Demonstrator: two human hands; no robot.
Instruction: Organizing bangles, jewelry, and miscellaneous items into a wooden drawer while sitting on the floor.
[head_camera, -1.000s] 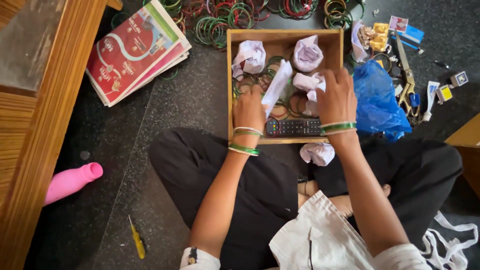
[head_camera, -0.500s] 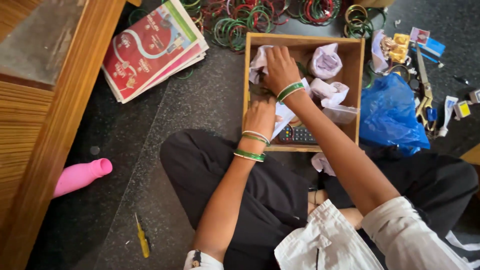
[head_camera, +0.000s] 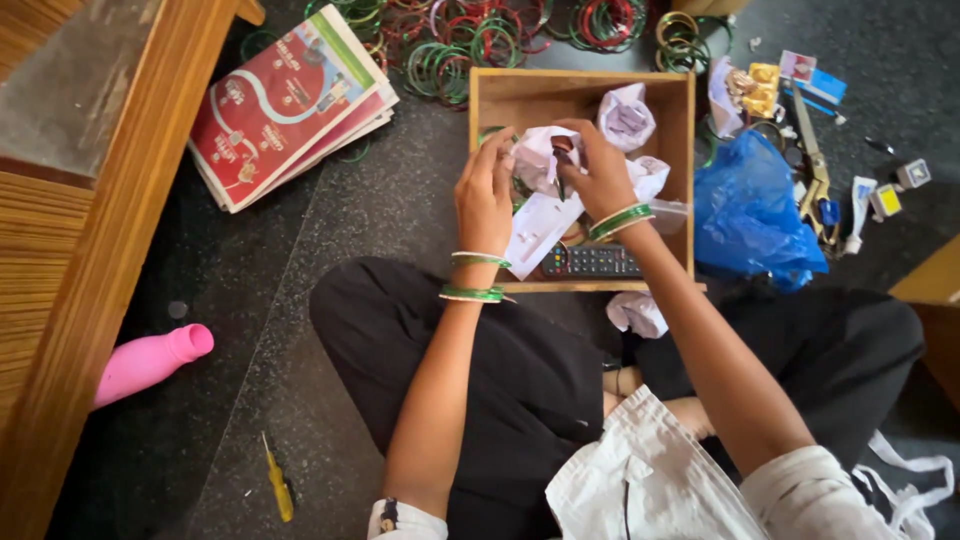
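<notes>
Both hands have risen together: left hand (head_camera: 486, 195) and right hand (head_camera: 598, 172) clench a crumpled paper bundle (head_camera: 538, 160) above the wooden box (head_camera: 580, 87); best kept low, supported by 2 hands.

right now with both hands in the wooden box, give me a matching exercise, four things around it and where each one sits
Things:
1. remote control
2. blue plastic bag
3. pink bottle
4. yellow screwdriver

Places:
A. on the floor right of the wooden box
B. on the floor beside the left knee
C. inside the box, at its near edge
D. far left, against the wooden furniture

Pairs: 1-C, 2-A, 3-D, 4-B
</notes>
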